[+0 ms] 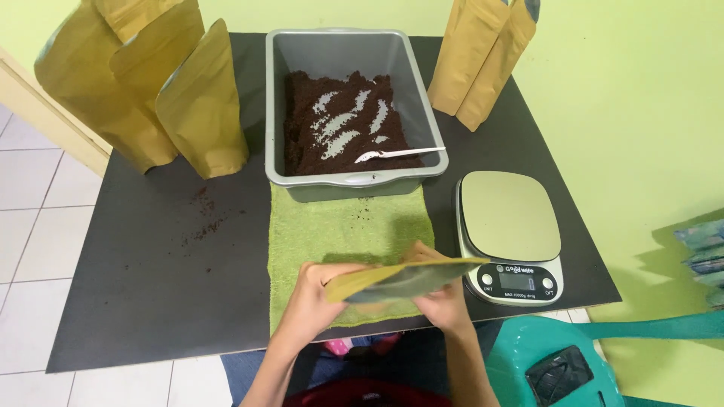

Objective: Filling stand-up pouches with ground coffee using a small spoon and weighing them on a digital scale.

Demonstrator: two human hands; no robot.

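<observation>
Nearest the viewer, both hands hold one tan pouch (400, 279) flat above the near edge of a green towel (347, 226). The left hand (313, 298) has its fingers closed on the pouch's left end; the right hand (445, 305) grips it from beneath, fingers clenched on the right half. Whether the pouch holds anything cannot be told.

To the right stands one scale (511, 234), its platform bare. Beyond the towel sits one grey tub (343, 45) partly filled with dark brown grounds (305, 151), scraped thin in streaks; one white spoon (396, 154) lies in it. Loose grounds dot the black worktop (136, 264) at left.

Farthest back, about three pouches (151, 83) stand at left and two pouches (483, 56) lean at right.
</observation>
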